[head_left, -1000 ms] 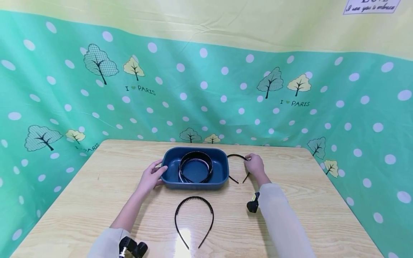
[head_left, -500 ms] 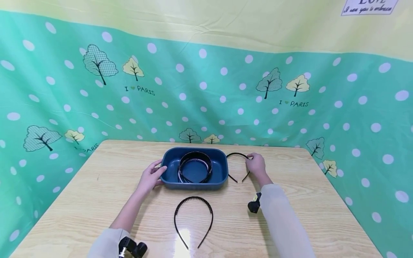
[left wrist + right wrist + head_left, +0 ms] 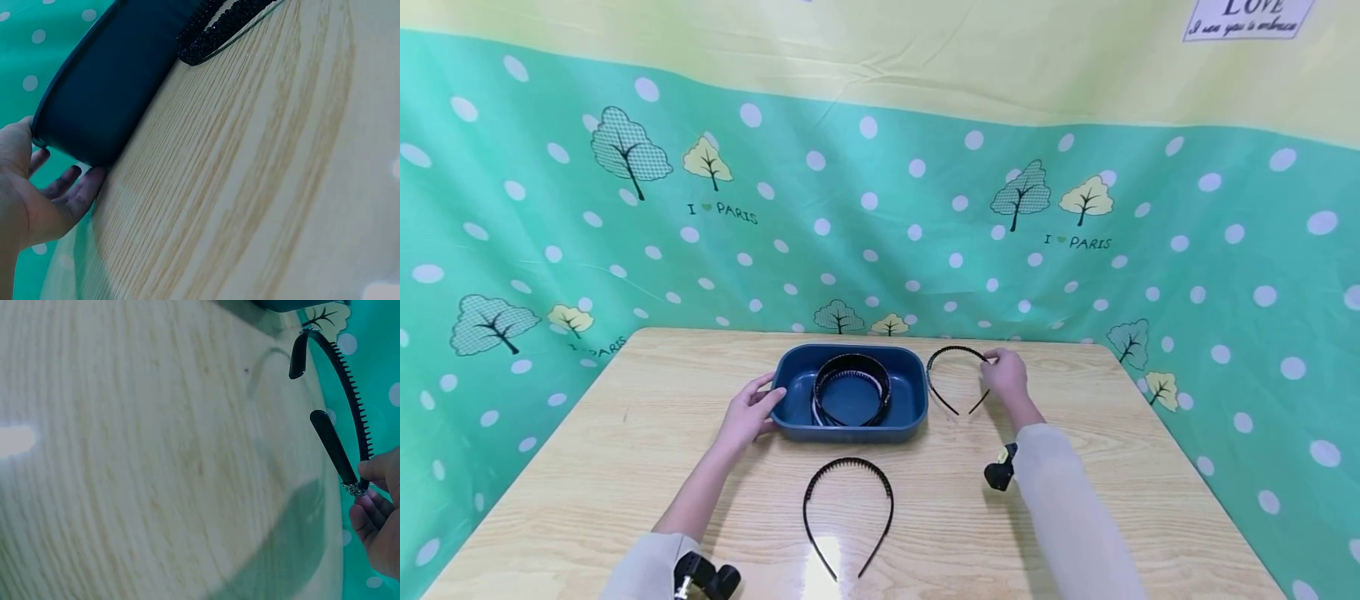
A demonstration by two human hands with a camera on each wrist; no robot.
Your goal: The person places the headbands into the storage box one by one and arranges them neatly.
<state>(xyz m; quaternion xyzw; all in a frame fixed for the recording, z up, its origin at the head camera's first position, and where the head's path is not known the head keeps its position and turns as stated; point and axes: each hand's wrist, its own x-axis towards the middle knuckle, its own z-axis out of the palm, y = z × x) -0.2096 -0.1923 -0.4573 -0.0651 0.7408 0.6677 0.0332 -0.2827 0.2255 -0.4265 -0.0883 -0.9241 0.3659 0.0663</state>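
My left hand (image 3: 751,410) grips the left end of a blue plastic tub (image 3: 850,434), thumb over the rim and fingers against the outside wall. Inside the tub lie several nested headbands (image 3: 853,362), mostly black with one pale edge showing. Just right of the tub, my right hand (image 3: 1006,377) pinches a thin black toothed headband (image 3: 955,348) by one side. In the right wrist view this headband (image 3: 345,369) is raised over the table, its shadow on the wood; teeth line its inner edge and sparkly trim shows near the fingers.
Another black toothed headband (image 3: 850,461) lies flat in front of the tub, ends toward the near edge. Everything stands on a light wooden table (image 3: 595,467). A green polka-dot cloth (image 3: 880,208) hangs behind and along both sides.
My right hand has moved slightly right, lifting the pinched headband and carrying it a little away from the tub. My left hand keeps its hold on the rim.
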